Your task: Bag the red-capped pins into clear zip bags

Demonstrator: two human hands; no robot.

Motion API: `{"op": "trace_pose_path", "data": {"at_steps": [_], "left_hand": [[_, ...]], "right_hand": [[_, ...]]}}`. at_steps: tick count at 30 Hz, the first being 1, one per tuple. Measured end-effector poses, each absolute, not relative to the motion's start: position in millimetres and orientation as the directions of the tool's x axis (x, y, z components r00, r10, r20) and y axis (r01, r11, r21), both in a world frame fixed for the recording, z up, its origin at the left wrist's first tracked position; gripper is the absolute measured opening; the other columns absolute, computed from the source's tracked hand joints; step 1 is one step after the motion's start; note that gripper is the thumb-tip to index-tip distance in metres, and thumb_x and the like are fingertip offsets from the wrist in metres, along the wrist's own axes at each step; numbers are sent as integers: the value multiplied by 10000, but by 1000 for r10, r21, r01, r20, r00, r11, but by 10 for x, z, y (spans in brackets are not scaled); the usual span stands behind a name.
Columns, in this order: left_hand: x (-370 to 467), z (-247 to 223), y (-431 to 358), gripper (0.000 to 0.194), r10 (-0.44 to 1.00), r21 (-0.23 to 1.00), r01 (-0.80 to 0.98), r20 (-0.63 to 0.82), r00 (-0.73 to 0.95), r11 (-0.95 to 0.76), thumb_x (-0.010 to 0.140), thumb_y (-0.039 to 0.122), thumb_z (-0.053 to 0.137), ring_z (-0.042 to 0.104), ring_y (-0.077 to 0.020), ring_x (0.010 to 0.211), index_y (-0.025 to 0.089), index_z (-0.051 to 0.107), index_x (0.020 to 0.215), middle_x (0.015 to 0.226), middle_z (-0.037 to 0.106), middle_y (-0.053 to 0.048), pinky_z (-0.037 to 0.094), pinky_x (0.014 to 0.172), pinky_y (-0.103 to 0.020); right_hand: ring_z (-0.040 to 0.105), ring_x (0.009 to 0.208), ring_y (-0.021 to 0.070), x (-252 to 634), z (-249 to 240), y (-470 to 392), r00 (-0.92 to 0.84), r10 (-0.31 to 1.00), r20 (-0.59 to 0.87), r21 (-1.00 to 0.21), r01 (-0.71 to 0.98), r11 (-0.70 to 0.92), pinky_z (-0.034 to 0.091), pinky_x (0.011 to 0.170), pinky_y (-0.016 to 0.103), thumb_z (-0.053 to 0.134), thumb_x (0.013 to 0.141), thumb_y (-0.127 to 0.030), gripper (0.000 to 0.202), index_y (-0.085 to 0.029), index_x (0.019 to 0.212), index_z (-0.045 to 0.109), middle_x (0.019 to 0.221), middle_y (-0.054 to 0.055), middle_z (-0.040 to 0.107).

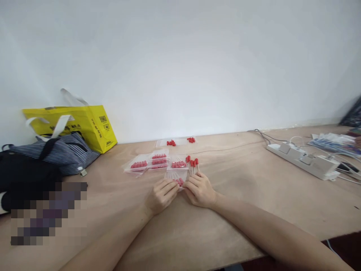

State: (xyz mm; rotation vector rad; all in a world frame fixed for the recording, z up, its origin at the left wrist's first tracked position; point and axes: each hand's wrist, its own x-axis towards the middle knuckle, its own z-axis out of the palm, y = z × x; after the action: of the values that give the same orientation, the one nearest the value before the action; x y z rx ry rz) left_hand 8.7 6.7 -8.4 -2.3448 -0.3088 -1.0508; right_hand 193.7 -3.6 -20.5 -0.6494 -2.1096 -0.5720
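A small clear zip bag with several red-tipped sticks in it lies between my hands at the middle of the table. My left hand pinches its near left edge, with the fingers closed. My right hand is closed on its near right corner. Right behind my right hand lie several loose red-tipped sticks, partly hidden by the fingers. Beyond and to the left are filled zip bags of the same red-tipped sticks, some of them overlapping.
More red-tipped sticks lie on clear plastic by the wall. At left stand a yellow bag, a striped bag and a black bag. A white power strip with plugs and cables and a pile of plastic packets are at right.
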Motion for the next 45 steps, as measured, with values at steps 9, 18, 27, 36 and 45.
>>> {"op": "trace_pose_path", "data": {"at_steps": [9, 18, 27, 36, 45], "left_hand": [[85, -61, 61, 104, -1, -353, 405, 755, 656, -844, 810, 83, 509, 626, -170, 723, 127, 585, 864, 765, 667, -58, 536, 659, -307], [22, -52, 62, 138, 35, -306, 426, 778, 628, -851, 825, 63, 488, 617, -164, 745, 135, 574, 906, 788, 663, -52, 540, 663, -290], [42, -45, 58, 126, 162, -166, 490, 813, 560, -856, 835, 136, 496, 618, -152, 760, 163, 576, 929, 817, 649, -45, 529, 711, -281], [-127, -45, 74, 190, 188, -152, 474, 781, 596, -867, 854, 89, 427, 600, -133, 672, 173, 573, 940, 742, 625, -42, 503, 610, -238], [-17, -58, 73, 234, 190, -153, 449, 754, 628, -880, 855, 77, 388, 604, -139, 651, 161, 582, 957, 732, 639, -50, 508, 602, -249]], "right_hand": [[455, 640, 133, 1949, -212, -45, -511, 234, 827, 187, 643, 743, 253, 602, 302, 435, 777, -128, 157, -178, 767, 583, 629, 10, 573], [471, 667, 123, 2008, -211, 3, -414, 267, 870, 70, 640, 765, 259, 627, 300, 467, 805, -155, 133, -182, 801, 597, 698, 11, 616], [482, 685, 129, 2003, -239, 4, -422, 294, 858, 41, 627, 778, 263, 651, 307, 463, 769, -125, 137, -176, 789, 589, 707, 15, 613], [491, 685, 126, 2052, -218, 47, -349, 358, 866, -32, 676, 736, 268, 658, 303, 500, 798, -181, 83, -183, 809, 583, 724, 14, 622], [462, 631, 113, 1807, -205, 4, -477, 240, 845, 183, 681, 709, 251, 680, 319, 477, 791, -136, 133, -192, 781, 598, 635, -8, 599]]}}
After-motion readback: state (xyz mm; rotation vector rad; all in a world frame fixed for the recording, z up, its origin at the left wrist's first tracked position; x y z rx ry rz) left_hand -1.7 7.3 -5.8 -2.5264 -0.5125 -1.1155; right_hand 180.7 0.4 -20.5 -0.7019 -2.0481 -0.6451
